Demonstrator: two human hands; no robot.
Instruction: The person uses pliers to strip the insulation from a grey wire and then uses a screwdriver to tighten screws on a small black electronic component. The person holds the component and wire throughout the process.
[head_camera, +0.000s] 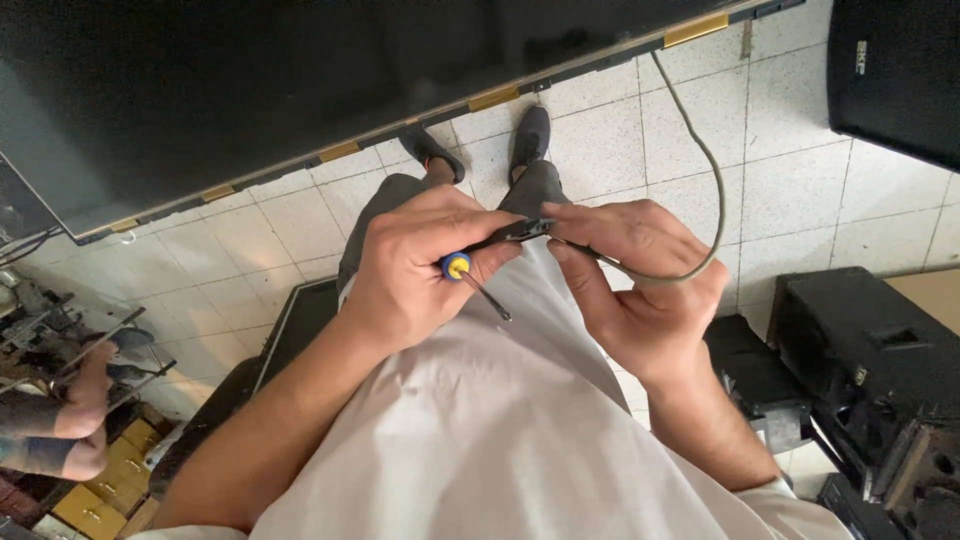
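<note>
My left hand (420, 262) is closed around a small screwdriver (468, 275) with a blue and yellow handle end, its thin metal shaft pointing down toward my white shirt. The same hand's fingertips also touch a small dark connector (522, 230) held between both hands. My right hand (640, 280) pinches that connector and the grey cable (712, 170) that loops from it up toward the large flat screen panel (300, 90) standing on the floor. Both hands are in front of my waist, above my dark trousers and shoes.
A tiled floor (790, 190) lies below. Black speaker boxes (865, 340) stand at the right, another (895, 70) at the upper right. Another person's arm (60, 420) is at the left near tools and yellow boxes (110, 480). A dark panel (300, 320) lies by my left leg.
</note>
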